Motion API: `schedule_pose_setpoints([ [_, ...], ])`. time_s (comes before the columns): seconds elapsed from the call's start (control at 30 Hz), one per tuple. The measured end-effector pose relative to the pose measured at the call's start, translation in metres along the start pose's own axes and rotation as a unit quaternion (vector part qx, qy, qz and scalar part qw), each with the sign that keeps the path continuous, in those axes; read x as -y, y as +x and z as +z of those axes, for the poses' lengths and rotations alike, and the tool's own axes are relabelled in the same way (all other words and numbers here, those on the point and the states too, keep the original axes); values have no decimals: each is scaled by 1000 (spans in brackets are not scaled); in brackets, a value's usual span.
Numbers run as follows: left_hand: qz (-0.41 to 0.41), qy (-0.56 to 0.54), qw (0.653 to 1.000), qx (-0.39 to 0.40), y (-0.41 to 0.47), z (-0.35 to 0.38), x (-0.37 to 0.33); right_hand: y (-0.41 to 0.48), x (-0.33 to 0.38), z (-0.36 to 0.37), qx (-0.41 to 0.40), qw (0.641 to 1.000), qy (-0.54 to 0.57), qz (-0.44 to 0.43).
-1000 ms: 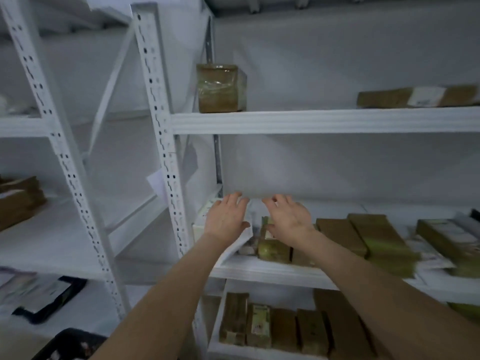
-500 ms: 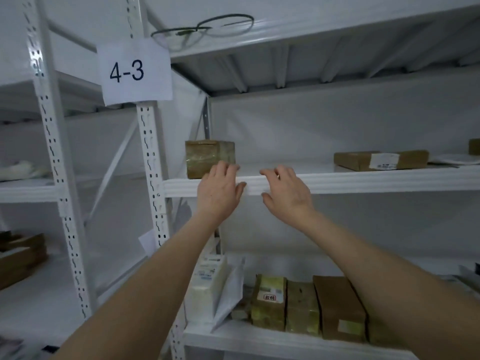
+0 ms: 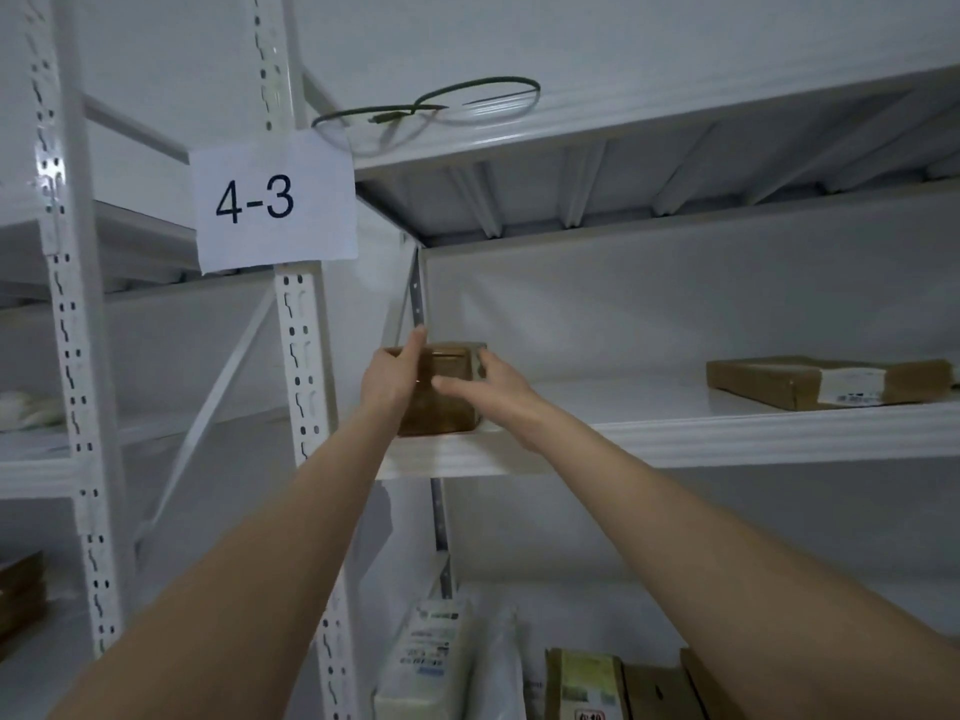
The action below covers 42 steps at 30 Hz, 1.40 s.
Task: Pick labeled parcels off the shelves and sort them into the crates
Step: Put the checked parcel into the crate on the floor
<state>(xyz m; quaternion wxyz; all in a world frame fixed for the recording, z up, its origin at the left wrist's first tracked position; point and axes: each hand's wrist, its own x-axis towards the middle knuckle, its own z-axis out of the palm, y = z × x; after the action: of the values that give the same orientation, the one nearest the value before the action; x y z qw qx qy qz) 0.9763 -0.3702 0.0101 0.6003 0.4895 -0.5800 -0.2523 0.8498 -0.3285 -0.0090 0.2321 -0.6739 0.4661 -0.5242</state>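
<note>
A small brown parcel [image 3: 441, 407] is seen at the left end of a white shelf [image 3: 727, 433], right in the corner by the white post [image 3: 300, 366]. It is wrapped in shiny tape and is standing on the shelf board. Both arms are stretched up to it.

The left hand [image 3: 390, 379] is laid flat against the left side of the small brown parcel. Its fingers [image 3: 418, 341] are held quite straight and are pointed up past the top edge. Its thumb cannot be seen.

The right hand [image 3: 501, 392] is wrapped round the right side of the small brown parcel. Its thumb is stretched across the front face, and its other fingers are bent round the right edge. So the small brown parcel is held between the two hands.

A flat brown parcel [image 3: 769, 379] with a white label is seen far along the same shelf to the right, well apart from the hands. A paper sign [image 3: 275, 200] marked "4-3" is stuck on the post above. Thin dark loops [image 3: 431, 109] are laid on the edge of the top shelf, near the sign.

On the shelf below, a white bag parcel [image 3: 431, 662] is stood near the post, and brown boxes [image 3: 584, 685] with labels are lined up just beside it. More brown boxes are stacked in the rack on the far left [image 3: 21, 589].
</note>
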Motion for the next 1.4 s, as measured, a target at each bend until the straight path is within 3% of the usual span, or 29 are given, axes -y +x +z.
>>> schedule_pose_setpoints([
  [0.17, -45, -164, 985, 4, -15, 22, -9, -6, -8, -22, -113, 993, 44, -1],
  [0.33, -43, -221, 974, 4, -56, 39, -25, -40, -7, -52, -197, 974, 109, 21],
  [0.57, -43, -273, 959, 55, -139, 60, -43, -115, -4, -95, -175, 957, 209, 96],
  [0.7, -43, -258, 959, 113, -182, 66, -39, -157, -12, -116, -143, 963, 191, 122],
  [0.9, -117, -257, 948, 148, -229, 71, -31, -199, -27, -145, -129, 941, 267, 160],
  [1.13, -86, -202, 961, 169, -254, 92, -23, -224, -47, -166, -173, 967, 132, 129],
  [1.4, -75, -181, 962, 188, -267, 99, -13, -251, -60, -171, -117, 973, 122, 155],
])
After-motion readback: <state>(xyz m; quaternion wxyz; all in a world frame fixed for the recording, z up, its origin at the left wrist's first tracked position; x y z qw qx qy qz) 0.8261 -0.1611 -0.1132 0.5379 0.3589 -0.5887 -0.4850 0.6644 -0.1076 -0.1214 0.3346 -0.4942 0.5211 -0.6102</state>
